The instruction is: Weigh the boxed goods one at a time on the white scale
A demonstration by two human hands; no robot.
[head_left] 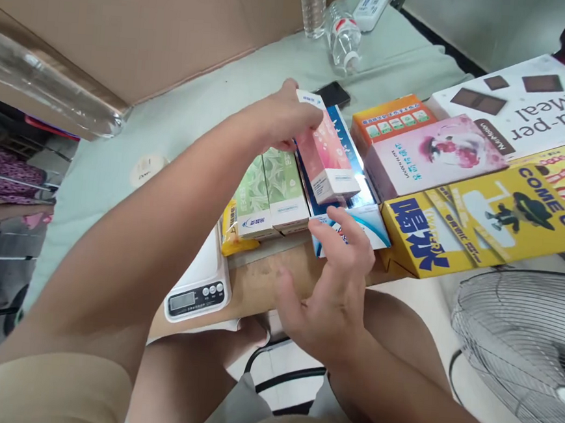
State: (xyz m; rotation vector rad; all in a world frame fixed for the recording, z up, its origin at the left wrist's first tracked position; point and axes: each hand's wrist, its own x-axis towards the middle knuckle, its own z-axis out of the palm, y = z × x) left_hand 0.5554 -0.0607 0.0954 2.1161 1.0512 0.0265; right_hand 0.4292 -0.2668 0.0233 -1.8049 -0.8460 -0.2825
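Note:
My left hand (pixel 290 117) is closed around the far end of a small pink and white box (pixel 327 151). The box is tilted over a dark blue box (pixel 364 169) with a white and light blue end. My right hand (pixel 333 281) is open, its fingers spread near the front of the blue box; I cannot tell whether a fingertip touches it. Two green boxes (pixel 269 191) lie side by side to the left of the pink box. A yellow packet (pixel 234 237) shows partly beside them.
A white digital scale (pixel 198 289) sits at the table's front edge. To the right are a pink box (pixel 436 152), an orange box (pixel 392 119), a white box (pixel 516 103) and a yellow box (pixel 487 218). Plastic bottles (pixel 344 37) are at the back; a fan (pixel 526 341) stands right.

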